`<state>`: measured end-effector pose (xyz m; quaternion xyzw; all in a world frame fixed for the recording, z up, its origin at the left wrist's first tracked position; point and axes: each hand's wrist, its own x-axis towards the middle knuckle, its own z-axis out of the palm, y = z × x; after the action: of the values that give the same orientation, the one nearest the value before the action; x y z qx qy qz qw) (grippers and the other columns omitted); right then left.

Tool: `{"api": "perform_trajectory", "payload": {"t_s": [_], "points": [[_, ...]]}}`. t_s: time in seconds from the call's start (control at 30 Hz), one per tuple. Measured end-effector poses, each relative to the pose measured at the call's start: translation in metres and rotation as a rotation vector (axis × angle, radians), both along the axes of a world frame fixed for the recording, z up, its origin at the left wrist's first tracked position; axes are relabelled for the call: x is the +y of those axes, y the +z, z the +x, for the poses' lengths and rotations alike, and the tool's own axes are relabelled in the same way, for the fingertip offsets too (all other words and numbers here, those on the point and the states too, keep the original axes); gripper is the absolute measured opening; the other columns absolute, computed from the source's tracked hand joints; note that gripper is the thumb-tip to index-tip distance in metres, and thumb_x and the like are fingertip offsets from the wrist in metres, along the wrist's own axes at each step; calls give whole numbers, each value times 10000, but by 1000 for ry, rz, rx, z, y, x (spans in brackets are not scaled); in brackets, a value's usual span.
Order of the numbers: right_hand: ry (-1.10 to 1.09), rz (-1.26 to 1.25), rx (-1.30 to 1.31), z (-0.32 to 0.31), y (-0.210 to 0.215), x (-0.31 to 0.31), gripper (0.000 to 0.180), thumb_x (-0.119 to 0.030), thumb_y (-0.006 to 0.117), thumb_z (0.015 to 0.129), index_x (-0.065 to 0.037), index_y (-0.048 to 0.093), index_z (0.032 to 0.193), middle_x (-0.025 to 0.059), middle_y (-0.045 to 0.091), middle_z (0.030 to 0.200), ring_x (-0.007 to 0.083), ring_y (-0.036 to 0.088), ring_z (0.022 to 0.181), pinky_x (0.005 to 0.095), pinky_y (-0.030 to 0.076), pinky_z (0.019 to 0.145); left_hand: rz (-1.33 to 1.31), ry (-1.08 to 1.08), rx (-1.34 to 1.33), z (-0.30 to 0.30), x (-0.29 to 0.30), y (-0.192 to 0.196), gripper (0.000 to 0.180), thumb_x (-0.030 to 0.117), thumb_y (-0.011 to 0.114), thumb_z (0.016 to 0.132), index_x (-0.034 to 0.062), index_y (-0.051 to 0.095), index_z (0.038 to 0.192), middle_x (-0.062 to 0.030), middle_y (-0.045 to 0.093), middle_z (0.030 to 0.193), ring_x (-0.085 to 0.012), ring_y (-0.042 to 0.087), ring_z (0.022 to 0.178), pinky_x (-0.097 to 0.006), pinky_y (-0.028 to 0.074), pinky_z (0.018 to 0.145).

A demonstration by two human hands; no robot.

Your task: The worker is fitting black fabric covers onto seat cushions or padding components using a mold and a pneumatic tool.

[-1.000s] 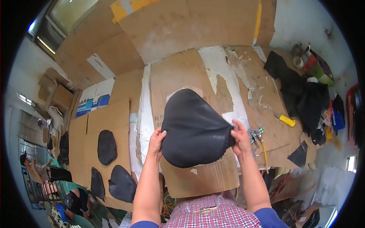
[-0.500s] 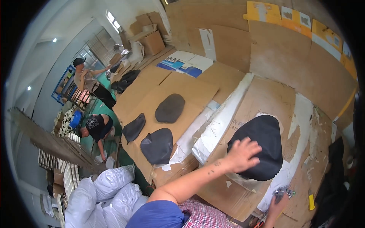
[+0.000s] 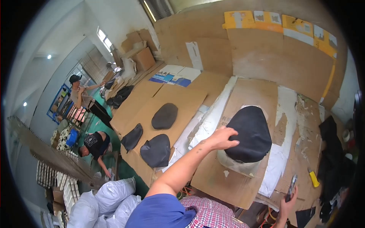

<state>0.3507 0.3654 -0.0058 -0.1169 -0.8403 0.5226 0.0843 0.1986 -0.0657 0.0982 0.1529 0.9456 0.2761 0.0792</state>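
Observation:
A black seat cover lies stretched over a grey cushion base on a cardboard-covered bench. My left hand rests on the cover's left edge, fingers pressed onto it, arm stretched out from the lower middle. My right hand is low at the right and grips a small metal tool by the bench's near edge.
Three more black seat covers lie on cardboard to the left. A yellow-handled knife and black fabric sit at the right. Two other people work on the floor at far left, beside white sacks and stacked boxes.
A second ago both hands held the black cover at its sides. My right hand has dropped off it to the lower right and holds a tool; the view has swung left.

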Motion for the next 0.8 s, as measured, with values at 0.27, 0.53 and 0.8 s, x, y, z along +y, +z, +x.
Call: {"api": "perform_trajectory", "payload": {"t_s": [0.27, 0.53, 0.8], "points": [[283, 515, -6, 114, 190, -87, 431, -127, 562, 832, 32, 470, 1221, 230, 566, 1105, 364, 564, 970, 365, 440, 834, 25, -278, 57, 24, -21, -31, 643, 194, 690, 626, 101, 498, 1233, -109, 524, 1226, -319, 426, 1145, -388, 364, 972], [287, 132, 137, 166, 187, -160, 534, -48, 666, 684, -32, 477, 1183, 151, 536, 1023, 291, 549, 908, 359, 444, 791, 31, -391, -14, -13, -55, -24, 571, 34, 624, 641, 133, 538, 1197, -90, 544, 1194, -268, 466, 1139, -346, 375, 985], [325, -340, 24, 202, 189, -195, 564, -65, 619, 777, -14, 377, 1284, 94, 592, 941, 155, 571, 855, 283, 455, 762, -88, -482, 0, -30, -32, -26, 465, 52, 637, 701, 135, 567, 1154, -51, 530, 1233, -257, 450, 1162, -346, 361, 998]]}}
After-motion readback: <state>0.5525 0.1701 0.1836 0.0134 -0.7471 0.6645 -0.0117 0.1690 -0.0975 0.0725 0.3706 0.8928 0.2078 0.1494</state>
